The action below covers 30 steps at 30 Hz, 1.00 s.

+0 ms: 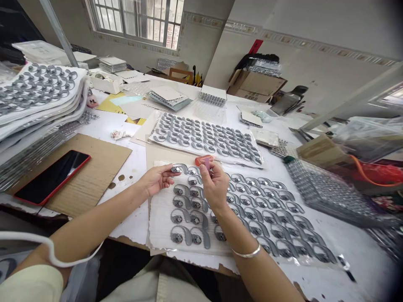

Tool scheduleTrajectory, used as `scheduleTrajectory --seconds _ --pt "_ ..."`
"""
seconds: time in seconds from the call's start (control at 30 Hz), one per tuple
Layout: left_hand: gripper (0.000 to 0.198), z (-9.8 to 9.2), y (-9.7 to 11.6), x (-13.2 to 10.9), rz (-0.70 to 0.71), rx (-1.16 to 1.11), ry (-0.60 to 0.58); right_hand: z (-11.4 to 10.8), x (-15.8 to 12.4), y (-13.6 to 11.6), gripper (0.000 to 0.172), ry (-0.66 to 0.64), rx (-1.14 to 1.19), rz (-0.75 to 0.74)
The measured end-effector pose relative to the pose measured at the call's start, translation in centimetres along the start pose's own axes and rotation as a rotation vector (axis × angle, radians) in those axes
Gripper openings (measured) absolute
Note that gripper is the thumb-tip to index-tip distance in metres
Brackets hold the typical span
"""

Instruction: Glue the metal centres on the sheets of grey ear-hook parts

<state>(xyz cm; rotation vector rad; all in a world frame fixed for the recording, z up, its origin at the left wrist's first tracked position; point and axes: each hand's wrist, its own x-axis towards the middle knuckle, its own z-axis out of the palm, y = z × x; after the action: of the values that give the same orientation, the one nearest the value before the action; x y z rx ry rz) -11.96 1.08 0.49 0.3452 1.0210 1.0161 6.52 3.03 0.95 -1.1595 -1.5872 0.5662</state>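
Observation:
My left hand point(159, 179) pinches a grey ear-hook piece point(179, 168) between thumb and fingertips at the top left corner of a white foam sheet point(162, 214). My right hand point(216, 184) is closed on a small red-orange tool with a purple part point(204, 160), whose exact kind I cannot make out. It is just right of the left hand, above the sheet. Rows of similar grey ear-hook pieces point(253, 213) with shiny round ends lie on the sheet. My right hand and forearm hide some of them.
Behind the hands lies another filled sheet of ear-hook pieces point(208, 136). At left are a tall stack of loaded sheets point(40, 92) and a red-edged phone point(53, 176) on cardboard point(103, 157). Stacked clear trays point(327, 193) stand at right. A white cable point(47, 247) crosses my left arm.

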Motion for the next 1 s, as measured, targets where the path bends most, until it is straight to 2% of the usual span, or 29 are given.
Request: scheduleTrajectory --seconds 0.33,0.63,0.8,0.93,1.0 --pt "0.019 -0.1 0.1 0.1 -0.034 -0.025 0.015 0.3 -0.2 0.1 0.025 -0.042 -0.013 -0.007" --pt "0.016 0.3 1.1 -0.9 0.045 0.036 0.013 0.0 0.0 0.2 0.029 -0.034 -0.007 0.009" --pt "0.019 -1.5 1.1 -3.4 0.113 0.165 0.056 -0.5 0.3 -0.1 0.034 0.011 0.097 0.068" --pt "0.030 -3.5 -0.5 -5.3 0.082 0.346 0.097 -0.9 0.5 -0.9 0.026 -0.034 0.196 0.065" --pt "0.032 -4.1 -1.5 -5.8 0.047 0.372 0.099 -1.2 0.5 -1.7 0.033 -0.075 0.299 0.069"
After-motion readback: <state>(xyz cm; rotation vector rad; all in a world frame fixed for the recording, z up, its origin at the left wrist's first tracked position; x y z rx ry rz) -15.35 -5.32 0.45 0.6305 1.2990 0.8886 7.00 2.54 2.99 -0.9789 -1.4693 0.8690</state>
